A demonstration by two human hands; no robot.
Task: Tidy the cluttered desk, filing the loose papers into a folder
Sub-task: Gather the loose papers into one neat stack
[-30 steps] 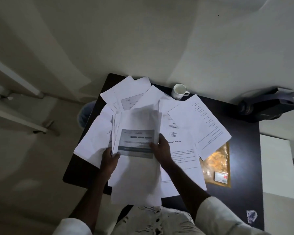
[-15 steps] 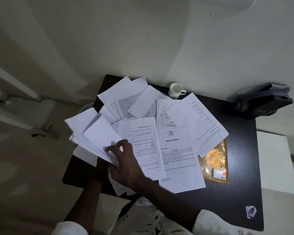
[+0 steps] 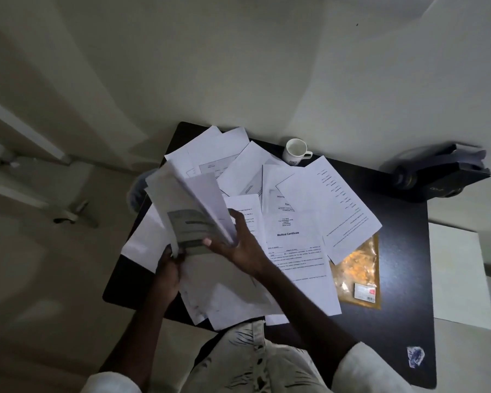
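Several loose white papers (image 3: 332, 199) lie spread over the dark desk (image 3: 403, 251); one reads "Medical Certificate" (image 3: 292, 251). Above the desk's left part I hold a raised, fanned stack of sheets (image 3: 187, 205), its front sheet showing a grey printed block. My left hand (image 3: 169, 268) grips the stack's lower edge. My right hand (image 3: 238, 242) holds the stack from the right, fingers between the sheets. No folder is in view.
A white mug (image 3: 295, 151) stands at the desk's far edge. An orange-filled clear packet (image 3: 357, 268) with a small red-and-white box on it lies right of the papers. A black device (image 3: 442, 174) sits at the far right corner; a crumpled wrapper (image 3: 415, 355) lies near right.
The stack, fanned out low to the left half a second ago, is now raised and tilted upright, with both hands on it; the grey-block sheet shows again.
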